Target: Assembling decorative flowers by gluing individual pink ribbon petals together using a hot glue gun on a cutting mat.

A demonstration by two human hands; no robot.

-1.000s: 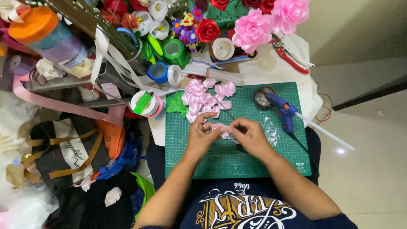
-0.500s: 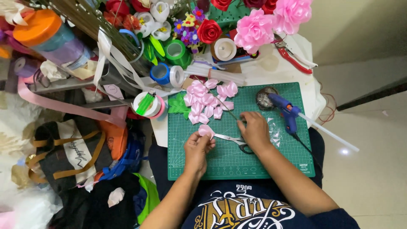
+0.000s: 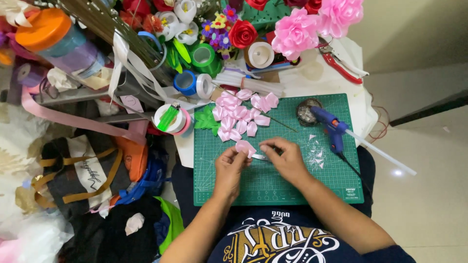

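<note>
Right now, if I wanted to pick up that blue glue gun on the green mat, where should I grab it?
Probably by the handle of the blue glue gun, the thicker part pointing down toward the person. It lies flat on the green cutting mat, with a long white glue stick sticking out at the right, so come from above on the right and keep your fingers off the nozzle end by the small round dish.

Packages and labels on the cluttered side
A clear canister (image 3: 58,41) with an orange lid at ten o'clock; a white label (image 3: 90,170) on the dark bag at eight.
</note>
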